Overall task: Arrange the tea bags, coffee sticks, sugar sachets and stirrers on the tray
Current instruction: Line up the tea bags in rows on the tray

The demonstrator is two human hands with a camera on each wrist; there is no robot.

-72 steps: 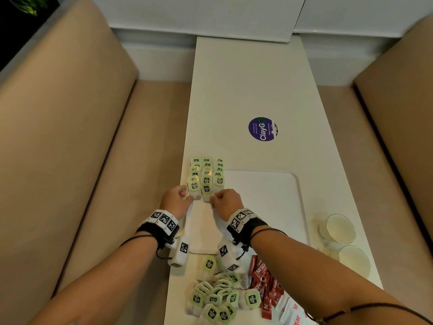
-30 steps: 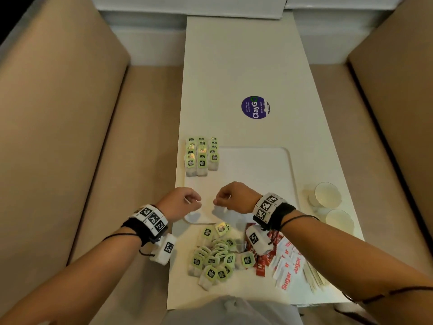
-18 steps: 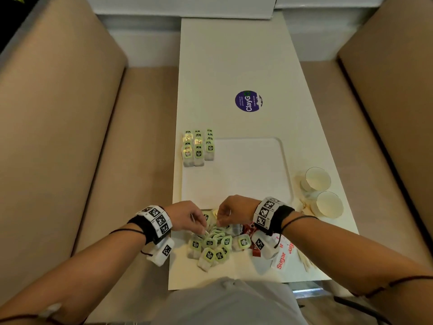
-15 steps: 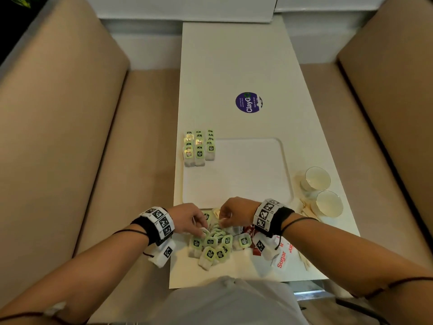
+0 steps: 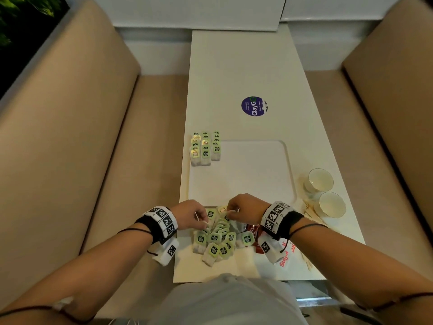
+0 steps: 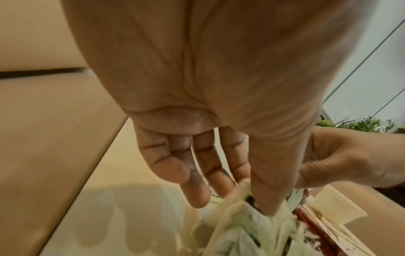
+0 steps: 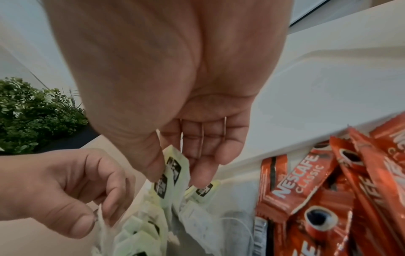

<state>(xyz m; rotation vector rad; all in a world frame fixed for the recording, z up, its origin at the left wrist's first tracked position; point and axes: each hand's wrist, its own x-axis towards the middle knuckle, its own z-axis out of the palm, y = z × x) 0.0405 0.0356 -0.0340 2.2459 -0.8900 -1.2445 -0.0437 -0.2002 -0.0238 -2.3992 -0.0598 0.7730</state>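
A loose pile of green-tagged tea bags lies at the table's near edge, just short of the white tray. My left hand pinches a tea bag from the pile's left side between thumb and forefinger. My right hand pinches the green tag of another tea bag at the pile's far side. Rows of tea bags stand in the tray's far left corner. Red coffee sticks lie right of the pile, partly under my right wrist. Sugar sachets and wooden stirrers lie further right.
Two white paper cups stand right of the tray, near the table's right edge. A purple round sticker marks the table beyond the tray. Beige benches flank the narrow table on both sides.
Both hands have drawn back from the arranged rows on the tray to the loose pile at the near edge. Each now pinches a tea bag there.
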